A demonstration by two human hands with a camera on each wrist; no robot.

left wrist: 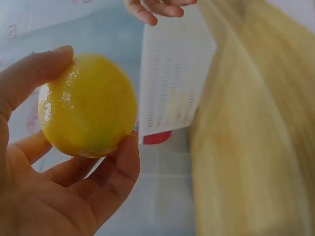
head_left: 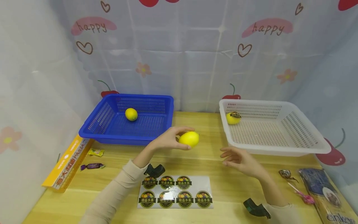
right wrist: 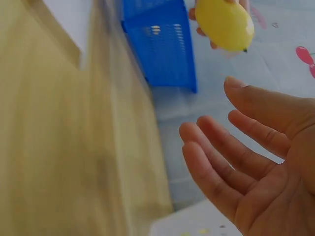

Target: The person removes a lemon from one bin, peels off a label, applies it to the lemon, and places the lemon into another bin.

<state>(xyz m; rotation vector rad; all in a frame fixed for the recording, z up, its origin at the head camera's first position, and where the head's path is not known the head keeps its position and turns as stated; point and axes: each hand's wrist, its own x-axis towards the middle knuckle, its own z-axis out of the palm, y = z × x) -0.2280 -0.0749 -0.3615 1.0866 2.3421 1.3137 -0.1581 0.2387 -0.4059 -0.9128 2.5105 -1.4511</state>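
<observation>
My left hand grips a yellow lemon above the table, just right of the blue basket. In the left wrist view the same lemon sits between thumb and fingertips. My right hand is raised near the white basket's front left corner, fingers loosely bent and holding nothing; the right wrist view shows its bare palm. On the table between the forearms lies a sheet of round fruit stickers, with one place in its upper row bare.
The blue basket at back left holds one lemon. The white basket at back right holds a lemon bearing a dark sticker. A pasta box and wrapped candies lie left; a lollipop and a bag lie right.
</observation>
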